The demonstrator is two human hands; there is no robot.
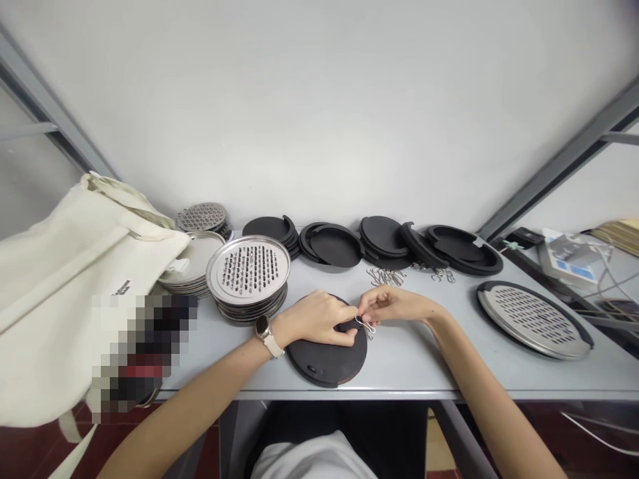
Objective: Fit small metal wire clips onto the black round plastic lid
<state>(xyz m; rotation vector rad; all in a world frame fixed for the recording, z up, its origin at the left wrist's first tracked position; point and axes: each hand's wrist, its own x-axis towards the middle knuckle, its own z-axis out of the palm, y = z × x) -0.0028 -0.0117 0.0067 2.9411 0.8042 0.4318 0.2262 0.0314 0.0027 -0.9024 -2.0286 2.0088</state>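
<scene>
A black round disc lies flat near the front edge of the table. My left hand, with a watch on its wrist, rests on the disc, fingers bent and pressed to its right part. At the disc's right edge my right hand is closed in a pinch on a small bent wire clip. The fingertips of both hands meet there and partly hide how the clip sits against the disc. Behind my right hand lies a pile of similar wire clips.
Stacked metal grater discs stand left of my hands, beside plain metal discs. Black round trays line the wall. A grater disc in a black rim lies right. A cream bag covers the left end.
</scene>
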